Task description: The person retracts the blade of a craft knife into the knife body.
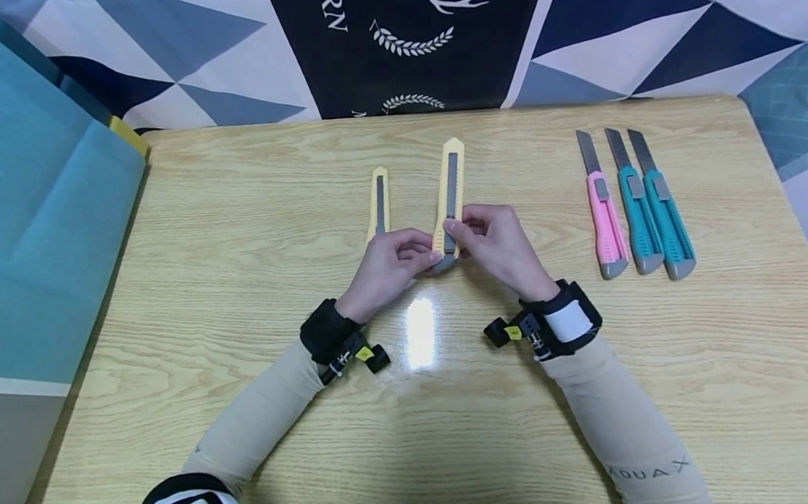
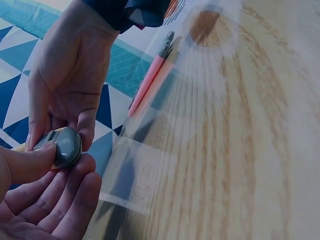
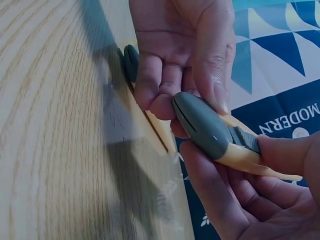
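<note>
Head view: bench (image 1: 243, 201) inspected L to R. Loose yellow knife (image 1: 380, 194) is noted lying on bench, approx. centre-L, just beyond L hand (image 1: 387, 265); its near end is covered by that hand here, but its grey tail cap (image 3: 131, 62) is shown in R wrist view. Held yellow knife (image 1: 449, 197) is located approx. mid-bench betw. both hands, nose pointed toward far edge, apparently clear of surface; no blade is seen past nose. Its grey end cap (image 3: 200, 122) is pinched by L hand, thumb vs. fingers. Its body is pinched by R hand (image 1: 503, 244), thumb set on ribbed slider (image 3: 243, 139), fingers curled beneath.

Handling (est.): body judged light and stiff, prob. hard plastic; smooth cap may be slippery, ribbed slider less so. Blade to be treated as sharp, poss. brittle. Hold is best taken on body sides, w/ fingertips kept off slot and nose.

Further R, well apart from R hand: pink knife (image 1: 608, 224), inner teal knife (image 1: 641, 221) and outer teal knife (image 1: 671, 227) are laid side by side, blades exposed toward far edge. Handles only should be gripped.
</note>
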Tool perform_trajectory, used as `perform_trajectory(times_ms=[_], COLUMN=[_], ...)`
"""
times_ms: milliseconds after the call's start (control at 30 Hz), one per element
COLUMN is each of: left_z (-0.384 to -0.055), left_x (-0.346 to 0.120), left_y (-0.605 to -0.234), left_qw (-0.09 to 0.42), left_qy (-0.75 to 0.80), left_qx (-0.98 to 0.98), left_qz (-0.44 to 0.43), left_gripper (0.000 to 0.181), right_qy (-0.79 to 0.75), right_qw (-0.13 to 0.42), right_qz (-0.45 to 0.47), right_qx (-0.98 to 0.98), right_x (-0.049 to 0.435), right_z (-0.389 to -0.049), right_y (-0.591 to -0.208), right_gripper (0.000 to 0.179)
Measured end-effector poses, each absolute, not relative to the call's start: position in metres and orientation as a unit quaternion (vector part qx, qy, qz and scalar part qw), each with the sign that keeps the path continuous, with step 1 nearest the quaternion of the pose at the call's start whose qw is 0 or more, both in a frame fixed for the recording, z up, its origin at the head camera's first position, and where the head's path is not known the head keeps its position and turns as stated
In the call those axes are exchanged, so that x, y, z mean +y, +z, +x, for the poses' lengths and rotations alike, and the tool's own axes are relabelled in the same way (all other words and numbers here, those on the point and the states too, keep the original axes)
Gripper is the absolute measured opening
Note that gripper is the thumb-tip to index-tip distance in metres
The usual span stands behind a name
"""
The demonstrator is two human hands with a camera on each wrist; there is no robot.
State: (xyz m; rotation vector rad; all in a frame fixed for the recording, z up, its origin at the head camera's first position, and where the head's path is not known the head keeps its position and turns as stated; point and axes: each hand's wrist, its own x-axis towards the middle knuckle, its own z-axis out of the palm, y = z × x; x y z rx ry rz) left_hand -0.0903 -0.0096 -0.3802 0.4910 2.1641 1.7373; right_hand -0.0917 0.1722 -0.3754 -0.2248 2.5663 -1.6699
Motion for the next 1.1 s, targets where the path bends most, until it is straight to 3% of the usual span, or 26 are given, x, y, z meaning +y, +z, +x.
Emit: perform_trajectory(times_ms=[133, 500, 1100], left_z=[-0.088, -0.099, -0.095], left_x=[-0.01, -0.009, -0.01], left_y=[-0.373, -0.407, -0.391], left_qw=[0.162, 0.155, 0.176], left_qy=[0.604, 0.604, 0.623], left_qx=[0.762, 0.764, 0.745], left_qz=[0.169, 0.169, 0.162], left_gripper=[0.015, 0.012, 0.015], right_qy=[-0.544, -0.535, -0.524], right_qw=[0.04, 0.048, 0.045], right_qz=[-0.07, -0.072, -0.062], right_qx=[0.835, 0.841, 0.848], right_x=[0.171, 0.172, 0.17], right_z=[-0.092, -0.092, -0.092], right_y=[-0.375, -0.375, -0.376], right_gripper=[0.016, 0.016, 0.012])
